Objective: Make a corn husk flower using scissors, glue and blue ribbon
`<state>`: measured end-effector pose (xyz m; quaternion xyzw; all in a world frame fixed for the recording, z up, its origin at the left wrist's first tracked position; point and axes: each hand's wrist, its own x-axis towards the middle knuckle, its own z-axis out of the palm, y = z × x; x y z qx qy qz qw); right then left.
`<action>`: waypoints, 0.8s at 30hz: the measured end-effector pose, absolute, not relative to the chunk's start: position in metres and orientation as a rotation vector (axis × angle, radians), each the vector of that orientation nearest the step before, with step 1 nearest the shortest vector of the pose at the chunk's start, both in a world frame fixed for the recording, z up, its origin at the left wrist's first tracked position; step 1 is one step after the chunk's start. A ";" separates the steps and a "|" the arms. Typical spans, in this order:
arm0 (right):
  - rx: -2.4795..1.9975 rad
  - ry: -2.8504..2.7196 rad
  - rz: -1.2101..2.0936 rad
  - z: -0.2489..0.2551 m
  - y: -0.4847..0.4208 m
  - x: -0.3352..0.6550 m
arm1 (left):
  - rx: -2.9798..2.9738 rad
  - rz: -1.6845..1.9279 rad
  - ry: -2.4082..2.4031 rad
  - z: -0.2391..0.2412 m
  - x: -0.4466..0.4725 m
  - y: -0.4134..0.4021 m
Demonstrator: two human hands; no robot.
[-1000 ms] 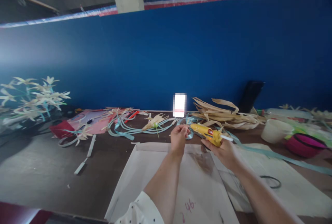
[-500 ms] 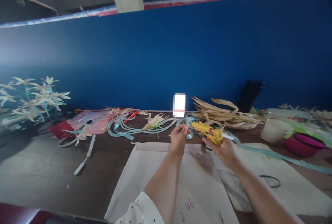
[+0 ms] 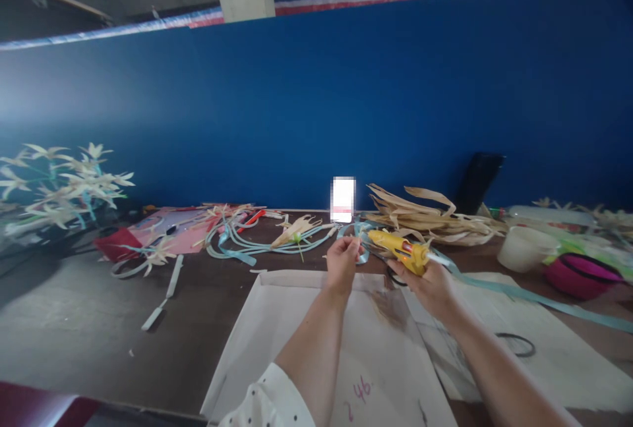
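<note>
My right hand is wrapped round a yellow hot glue gun, with a white glue stick coming out of its back end. The gun's nozzle points left, close to my left hand. My left fingers are pinched together; whatever small thing they hold is too small to make out. Beneath both forearms lies a shallow white box lid with pinkish handwriting. Just behind the hands is some light blue ribbon.
Dried corn husks lie behind my right hand. A white cup and a magenta bowl stand right. Blue-wrapped stems, a red pot and husk flowers are left. A blue wall rises behind.
Almost nothing differs. The glue gun has shifted very slightly right and down, its nozzle still near my left fingertips.
</note>
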<state>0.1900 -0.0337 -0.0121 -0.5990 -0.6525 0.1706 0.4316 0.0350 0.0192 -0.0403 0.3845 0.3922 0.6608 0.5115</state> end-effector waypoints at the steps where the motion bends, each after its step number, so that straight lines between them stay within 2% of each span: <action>1: -1.507 -1.622 0.431 -0.012 -0.034 0.190 | 0.929 1.592 0.946 -0.040 0.035 0.019; 24: -1.547 -1.594 0.417 -0.017 -0.030 0.193 | 0.981 1.587 0.950 -0.040 0.034 0.018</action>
